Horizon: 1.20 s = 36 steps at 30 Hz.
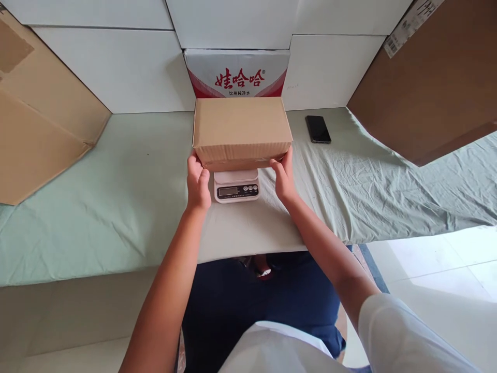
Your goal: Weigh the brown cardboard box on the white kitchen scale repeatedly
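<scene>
A closed brown cardboard box (pixel 241 129) rests on a small white digital scale (pixel 236 186) at the middle of the table. My left hand (pixel 198 181) presses against the box's lower left front corner. My right hand (pixel 283 176) holds the lower right front corner. Both hands grip the box from its sides. The scale's display and buttons show below the box's front edge.
A pale green cloth (pixel 116 207) covers the table. A black phone (pixel 318 129) lies to the right of the box. A white carton with red print (pixel 237 75) stands behind it. Large brown cardboard boxes stand at left (pixel 34 124) and right (pixel 435 83).
</scene>
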Available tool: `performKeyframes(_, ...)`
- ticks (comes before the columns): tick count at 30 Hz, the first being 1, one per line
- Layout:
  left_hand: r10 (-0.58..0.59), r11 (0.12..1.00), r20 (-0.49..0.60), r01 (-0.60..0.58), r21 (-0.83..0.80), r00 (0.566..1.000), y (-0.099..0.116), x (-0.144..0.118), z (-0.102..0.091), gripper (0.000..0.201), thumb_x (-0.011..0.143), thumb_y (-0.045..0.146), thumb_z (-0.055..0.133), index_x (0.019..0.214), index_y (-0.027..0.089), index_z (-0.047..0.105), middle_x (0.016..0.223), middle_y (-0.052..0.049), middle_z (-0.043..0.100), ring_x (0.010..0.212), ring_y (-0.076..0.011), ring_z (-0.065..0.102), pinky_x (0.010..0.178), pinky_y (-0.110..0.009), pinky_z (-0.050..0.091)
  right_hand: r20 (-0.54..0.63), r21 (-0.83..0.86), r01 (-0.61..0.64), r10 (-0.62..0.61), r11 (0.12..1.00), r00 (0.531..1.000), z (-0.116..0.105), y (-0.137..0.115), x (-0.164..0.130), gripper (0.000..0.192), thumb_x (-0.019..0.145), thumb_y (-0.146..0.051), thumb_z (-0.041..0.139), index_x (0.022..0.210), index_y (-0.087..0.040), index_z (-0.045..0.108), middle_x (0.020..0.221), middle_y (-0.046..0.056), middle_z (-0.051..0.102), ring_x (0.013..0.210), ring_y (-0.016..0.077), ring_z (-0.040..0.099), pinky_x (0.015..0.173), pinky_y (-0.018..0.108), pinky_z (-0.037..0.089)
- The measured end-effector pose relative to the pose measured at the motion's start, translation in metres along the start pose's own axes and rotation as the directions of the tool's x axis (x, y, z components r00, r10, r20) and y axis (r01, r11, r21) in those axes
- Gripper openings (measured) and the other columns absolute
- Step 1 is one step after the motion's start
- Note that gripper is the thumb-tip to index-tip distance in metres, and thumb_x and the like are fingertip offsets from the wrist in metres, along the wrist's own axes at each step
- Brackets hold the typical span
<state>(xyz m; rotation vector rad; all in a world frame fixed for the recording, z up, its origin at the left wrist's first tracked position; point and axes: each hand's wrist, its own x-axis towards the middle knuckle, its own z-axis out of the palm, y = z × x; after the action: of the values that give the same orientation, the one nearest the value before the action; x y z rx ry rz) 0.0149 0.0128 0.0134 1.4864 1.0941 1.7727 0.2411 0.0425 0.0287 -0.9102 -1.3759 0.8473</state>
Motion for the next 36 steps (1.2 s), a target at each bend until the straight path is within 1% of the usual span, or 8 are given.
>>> performKeyframes(5, -0.009, 1.0, -0.048, 0.01, 0.021, 0.999, -0.009, -0.002, -0.005, 0.062, 0.091, 0.069, 0.053, 0.134, 0.025, 0.055, 0.142, -0.013, 0.063, 0.14, -0.0306, 0.057, 0.118, -0.045, 0.045, 0.07, 0.014, -0.027, 0.026, 1.0, 0.997, 0.004, 0.001, 0.0, 0.064, 0.089, -0.061, 0.053, 0.145, -0.033, 0.038, 0.149, 0.007, 0.048, 0.14, 0.0305, 0.045, 0.125, 0.055, 0.04)
performKeyframes(10, 0.022, 1.0, -0.062, -0.022, 0.001, 0.998, -0.007, -0.011, -0.011, 0.061, 0.09, 0.065, 0.057, 0.135, 0.024, 0.056, 0.141, -0.013, 0.064, 0.141, -0.03, 0.055, 0.118, -0.043, 0.045, 0.1, 0.021, -0.038, 0.036, 0.999, 0.994, 0.007, 0.006, -0.003, 0.06, 0.089, -0.063, 0.053, 0.139, -0.032, 0.04, 0.146, 0.008, 0.049, 0.136, 0.0303, 0.046, 0.122, 0.056, 0.041)
performKeyframes(16, 0.011, 1.0, -0.078, -0.013, -0.018, 0.997, -0.01, -0.011, -0.013, 0.065, 0.083, 0.062, 0.065, 0.136, 0.024, 0.057, 0.141, -0.012, 0.065, 0.137, -0.0303, 0.058, 0.114, -0.042, 0.048, 0.086, 0.008, -0.012, 0.012, 1.0, 0.996, 0.006, 0.008, -0.004, 0.062, 0.087, -0.061, 0.057, 0.139, -0.031, 0.04, 0.152, 0.008, 0.045, 0.143, 0.0314, 0.042, 0.125, 0.056, 0.037)
performKeyframes(22, -0.007, 1.0, -0.073, 0.006, -0.011, 0.997, -0.01, -0.011, -0.013, 0.065, 0.084, 0.061, 0.064, 0.137, 0.025, 0.057, 0.144, -0.012, 0.064, 0.14, -0.0316, 0.056, 0.116, -0.044, 0.047, 0.072, -0.009, 0.008, -0.007, 1.0, 0.997, 0.006, 0.013, -0.004, 0.063, 0.089, -0.064, 0.055, 0.142, -0.033, 0.039, 0.149, 0.007, 0.048, 0.139, 0.03, 0.046, 0.122, 0.055, 0.041)
performKeyframes(28, -0.01, 0.999, -0.072, 0.007, -0.044, 0.997, -0.012, -0.012, -0.013, 0.059, 0.083, 0.048, 0.064, 0.137, 0.025, 0.057, 0.146, -0.011, 0.063, 0.141, -0.0299, 0.054, 0.118, -0.042, 0.045, 0.046, 0.0, 0.002, -0.002, 1.0, 0.999, 0.008, 0.013, -0.005, 0.065, 0.089, -0.063, 0.056, 0.144, -0.033, 0.039, 0.148, 0.008, 0.05, 0.136, 0.0301, 0.049, 0.12, 0.057, 0.043)
performKeyframes(33, -0.043, 0.999, -0.087, 0.04, -0.033, 0.995, -0.013, -0.012, -0.015, 0.057, 0.082, 0.041, 0.061, 0.137, 0.024, 0.058, 0.143, -0.011, 0.065, 0.139, -0.03, 0.056, 0.116, -0.043, 0.047, 0.04, 0.005, 0.017, -0.017, 1.0, 0.999, 0.009, 0.014, -0.005, 0.07, 0.089, -0.063, 0.056, 0.15, -0.036, 0.035, 0.154, 0.007, 0.047, 0.143, 0.0312, 0.045, 0.125, 0.059, 0.039)
performKeyframes(36, -0.057, 0.998, -0.088, 0.054, -0.034, 0.995, -0.013, -0.012, -0.014, 0.057, 0.082, 0.038, 0.061, 0.137, 0.024, 0.058, 0.142, -0.011, 0.066, 0.138, -0.0297, 0.057, 0.115, -0.042, 0.048, 0.05, -0.01, 0.04, -0.04, 0.999, 0.998, 0.009, 0.014, -0.005, 0.073, 0.091, -0.062, 0.053, 0.156, -0.038, 0.028, 0.161, 0.005, 0.041, 0.149, 0.0312, 0.04, 0.128, 0.06, 0.035)
